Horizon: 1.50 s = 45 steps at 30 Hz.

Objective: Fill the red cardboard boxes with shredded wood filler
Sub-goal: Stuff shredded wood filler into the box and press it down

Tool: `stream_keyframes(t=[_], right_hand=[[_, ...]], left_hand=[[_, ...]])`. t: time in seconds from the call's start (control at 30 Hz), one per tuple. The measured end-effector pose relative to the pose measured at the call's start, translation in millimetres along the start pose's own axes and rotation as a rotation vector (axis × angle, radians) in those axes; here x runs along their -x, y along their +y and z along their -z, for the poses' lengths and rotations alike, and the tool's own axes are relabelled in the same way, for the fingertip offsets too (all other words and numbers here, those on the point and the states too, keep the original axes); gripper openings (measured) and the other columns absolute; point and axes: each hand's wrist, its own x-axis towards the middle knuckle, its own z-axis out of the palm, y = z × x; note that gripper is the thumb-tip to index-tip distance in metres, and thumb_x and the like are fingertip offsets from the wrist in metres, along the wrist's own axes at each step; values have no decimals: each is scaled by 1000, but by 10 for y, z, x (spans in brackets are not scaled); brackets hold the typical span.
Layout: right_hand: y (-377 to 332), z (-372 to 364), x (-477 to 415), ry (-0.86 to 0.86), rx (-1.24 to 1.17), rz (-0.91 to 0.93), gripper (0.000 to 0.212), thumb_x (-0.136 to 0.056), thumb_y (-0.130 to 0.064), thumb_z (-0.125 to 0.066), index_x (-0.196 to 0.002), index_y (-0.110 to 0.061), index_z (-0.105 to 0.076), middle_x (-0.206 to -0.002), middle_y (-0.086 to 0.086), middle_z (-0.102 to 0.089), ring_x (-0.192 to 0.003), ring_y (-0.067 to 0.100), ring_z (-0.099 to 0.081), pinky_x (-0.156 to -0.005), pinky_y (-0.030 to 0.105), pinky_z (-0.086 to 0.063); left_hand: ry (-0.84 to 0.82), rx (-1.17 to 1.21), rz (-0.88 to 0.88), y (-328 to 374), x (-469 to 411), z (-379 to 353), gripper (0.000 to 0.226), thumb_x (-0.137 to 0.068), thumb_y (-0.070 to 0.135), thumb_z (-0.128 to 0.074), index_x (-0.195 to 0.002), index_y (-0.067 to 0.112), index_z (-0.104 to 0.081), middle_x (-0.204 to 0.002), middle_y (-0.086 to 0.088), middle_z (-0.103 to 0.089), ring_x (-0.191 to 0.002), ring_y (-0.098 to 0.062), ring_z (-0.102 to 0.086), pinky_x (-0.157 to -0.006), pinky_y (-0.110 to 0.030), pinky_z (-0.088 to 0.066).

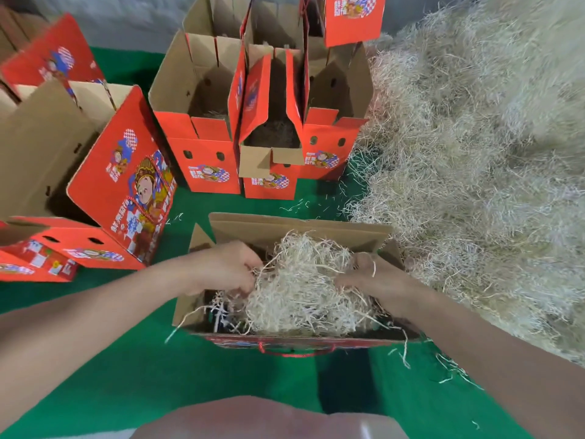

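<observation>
Shredded wood filler [297, 289] sits as a pale clump in the open red cardboard box [300, 231] right in front of us. It bulges above the rim, and a few strands hang over the near wall. Our left hand [221, 267] grasps the clump's left side, fingers curled into the strands. Our right hand [376, 277] grasps its right side the same way, thumb on top. The box stands on the green mat [126, 359], and its red cord handle [294, 353] hangs off the near side. Just to the right, reaching the box's corner, spreads the big heap of filler [474, 153]. Beyond our hands a cluster of upright red boxes [209, 166] stands with flaps open, and a larger printed box [126, 185] stands at the left.
</observation>
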Motion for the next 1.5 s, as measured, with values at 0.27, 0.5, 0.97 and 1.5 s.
stream_keyframes(t=[0.27,0.5,0.97,1.5], right_hand=[[-160,-66,124,-233,-105,55,104,-49,-42,-80,-137,-15,-31,-139,10,-42,-131,28,-35,-107,35,-23],[-86,-168,10,-44,45,-27,84,-75,-15,-71,-142,-14,-21,-128,2,-44,-104,14,-46,-96,33,-35],[-119,24,160,-188,-165,-97,41,-71,-22,-62,-110,-25,-49,-138,1,-38,-126,24,-36,-103,45,-28],[-84,-46,41,14,-105,-127,46,-94,-22,-49,-135,-7,-37,-149,9,-26,-137,26,-22,-111,43,-14]], left_hand=[[-52,466,63,194,66,-49,55,-83,1,-59,-133,6,-37,-122,-6,-48,-81,-5,-48,-70,-17,-48],[47,269,43,110,-11,-58,49,-78,19,-71,-122,16,-50,-115,1,-50,-85,-9,-52,-66,-21,-41],[-148,593,33,169,169,142,72,-64,53,-68,-128,36,-40,-149,7,-18,-142,-18,-9,-113,-46,-5],[-393,156,132,70,113,127,107,-50,52,-81,-137,11,-35,-122,14,-47,-126,-11,-39,-104,-25,-31]])
